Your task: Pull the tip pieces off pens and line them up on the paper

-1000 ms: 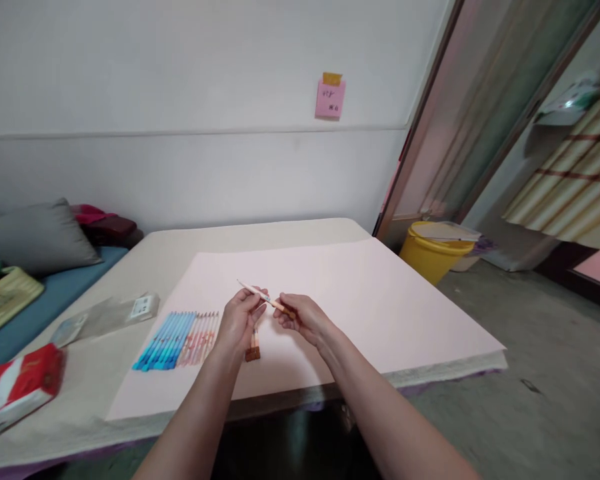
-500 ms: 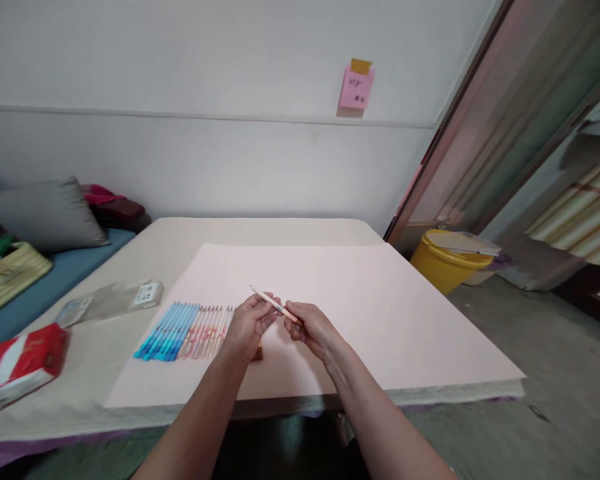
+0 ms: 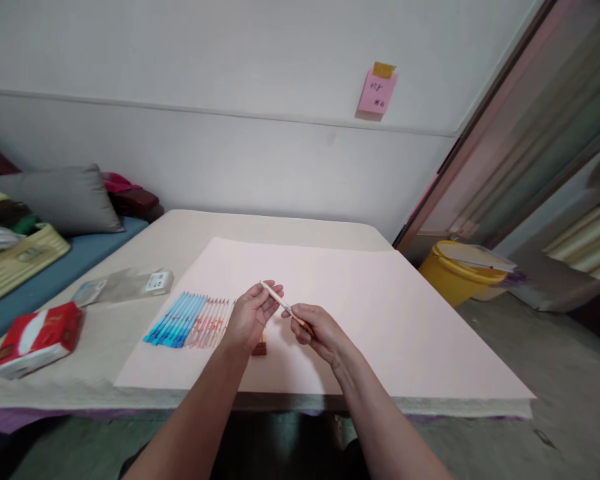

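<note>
A slim pale pen [image 3: 279, 298] with a brown end is held slantwise above the white sheet, its point up and to the left. My right hand [image 3: 314, 325] grips it near the brown end. Around the pointed half is my left hand [image 3: 250, 317], with the pen between thumb and fingers. To the left, a row of blue pens [image 3: 177, 320] lies side by side, followed by several pale pink pens [image 3: 210, 323]. My left hand and forearm hide the right part of that row. Just right of my left wrist, a brown piece [image 3: 260, 349] shows partly.
The white sheet [image 3: 380, 320] covers much of the table. On the left are a clear plastic wrapper [image 3: 125, 287] and a red tissue pack [image 3: 37, 339]. A grey cushion [image 3: 75, 200] rests on a blue seat. A yellow bin [image 3: 443, 273] stands right of the table.
My right hand has slid slightly right and down with the pen's brown end, and the pen is tilted more steeply. My left fingers are a little looser. The camera view has shifted slightly.
</note>
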A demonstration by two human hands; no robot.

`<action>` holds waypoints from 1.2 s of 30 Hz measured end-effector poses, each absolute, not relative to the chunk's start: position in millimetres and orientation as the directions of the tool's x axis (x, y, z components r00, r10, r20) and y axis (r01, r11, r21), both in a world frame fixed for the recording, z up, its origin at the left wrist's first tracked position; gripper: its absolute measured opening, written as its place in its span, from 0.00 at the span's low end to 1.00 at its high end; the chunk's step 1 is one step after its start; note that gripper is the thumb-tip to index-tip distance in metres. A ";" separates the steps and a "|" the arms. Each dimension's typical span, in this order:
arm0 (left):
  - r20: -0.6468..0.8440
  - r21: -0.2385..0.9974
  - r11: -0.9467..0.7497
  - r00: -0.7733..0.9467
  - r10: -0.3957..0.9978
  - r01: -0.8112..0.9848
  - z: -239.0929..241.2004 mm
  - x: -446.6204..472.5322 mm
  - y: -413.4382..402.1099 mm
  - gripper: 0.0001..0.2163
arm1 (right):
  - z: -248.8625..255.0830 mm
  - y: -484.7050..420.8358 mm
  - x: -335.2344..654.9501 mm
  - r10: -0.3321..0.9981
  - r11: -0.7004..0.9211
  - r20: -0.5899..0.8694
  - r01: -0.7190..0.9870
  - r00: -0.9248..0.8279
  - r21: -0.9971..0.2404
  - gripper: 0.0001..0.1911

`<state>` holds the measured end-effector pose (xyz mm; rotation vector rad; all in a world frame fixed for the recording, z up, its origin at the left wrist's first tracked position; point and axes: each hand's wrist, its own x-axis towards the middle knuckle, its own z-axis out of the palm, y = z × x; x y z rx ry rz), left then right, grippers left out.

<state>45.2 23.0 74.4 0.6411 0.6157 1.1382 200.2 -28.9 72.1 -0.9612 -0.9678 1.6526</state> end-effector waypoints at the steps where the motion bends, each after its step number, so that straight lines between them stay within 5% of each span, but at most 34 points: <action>1: -0.111 0.733 0.283 0.302 0.947 -0.618 75.5 43.8 22.1 0.08 | 72.9 -29.8 199.2 0.958 -0.234 -0.157 -0.336 -0.241 -0.913 0.15; 16: -0.107 0.756 0.361 0.441 0.891 -0.546 81.4 42.0 12.4 0.11 | 73.9 -37.1 186.2 0.960 -0.218 -0.107 -0.450 -0.258 -0.866 0.13; 28: -0.176 0.836 0.253 0.198 0.964 -0.488 74.6 50.8 12.8 0.11 | 75.6 -36.6 175.6 0.999 -0.033 -0.033 -0.012 0.035 -0.999 0.13; 36: -0.161 0.784 0.351 0.380 0.911 -0.511 77.6 48.1 11.4 0.09 | 72.1 -36.0 184.4 0.999 -0.011 -0.008 0.072 0.049 -0.997 0.14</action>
